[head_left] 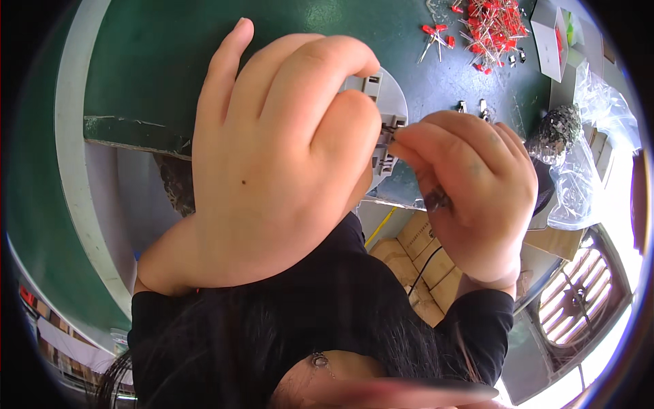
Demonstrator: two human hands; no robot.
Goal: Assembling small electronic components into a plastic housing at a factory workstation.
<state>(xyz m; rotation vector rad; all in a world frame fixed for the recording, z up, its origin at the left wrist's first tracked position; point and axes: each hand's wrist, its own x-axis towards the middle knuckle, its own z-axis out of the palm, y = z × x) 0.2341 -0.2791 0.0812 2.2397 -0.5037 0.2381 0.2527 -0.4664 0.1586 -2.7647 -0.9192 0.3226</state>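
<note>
My left hand (286,150) covers much of a round grey plate (394,92), its bent fingers gripping the near side while the little finger sticks up. Small slotted holders with metal and dark bits stand on the plate. My right hand (477,177) is at the plate's right edge, thumb and forefinger pinched on a small dark piece (393,134) beside one holder. More small dark parts (437,199) sit in the curl of my right palm. The left thumb and the plate's left part are hidden.
On the green table (157,61) lies a heap of red LEDs (494,31) with wire legs, with a few loose LEDs (436,34) nearby. Small metal clips (484,108) lie beyond my right hand. To the right are a foil-like ball (558,129), clear plastic bags (579,184) and a fan (579,293).
</note>
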